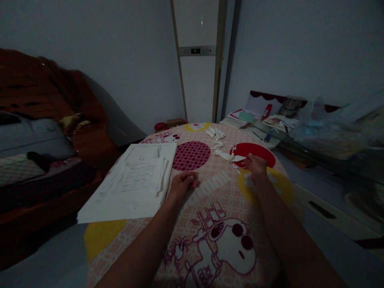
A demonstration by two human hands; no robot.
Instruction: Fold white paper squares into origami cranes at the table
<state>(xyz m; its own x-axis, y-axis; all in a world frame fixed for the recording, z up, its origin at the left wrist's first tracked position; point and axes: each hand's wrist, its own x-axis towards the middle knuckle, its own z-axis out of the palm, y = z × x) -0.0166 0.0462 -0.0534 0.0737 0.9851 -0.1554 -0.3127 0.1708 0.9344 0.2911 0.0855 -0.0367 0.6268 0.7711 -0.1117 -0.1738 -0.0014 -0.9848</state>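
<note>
My right hand (255, 165) pinches the right tip of a white folded paper crane (230, 156), held over the red circle of the tablecloth. Behind it on the cloth lie more white folded paper pieces (216, 133), shaped like cranes. My left hand (183, 184) has its fingers curled in, with nothing visible in them. It rests low over the cloth, just right of a stack of white paper sheets (114, 200) with writing on them. Dim light blurs the finer folds.
A patterned tablecloth (210, 192) covers the round table. At the back right stand a pile of papers (235, 121), a red bottle (267, 112) and a glass shelf with plastic bags (324, 128). A wooden sofa (69, 92) is at left, a tall white air conditioner (198, 84) behind.
</note>
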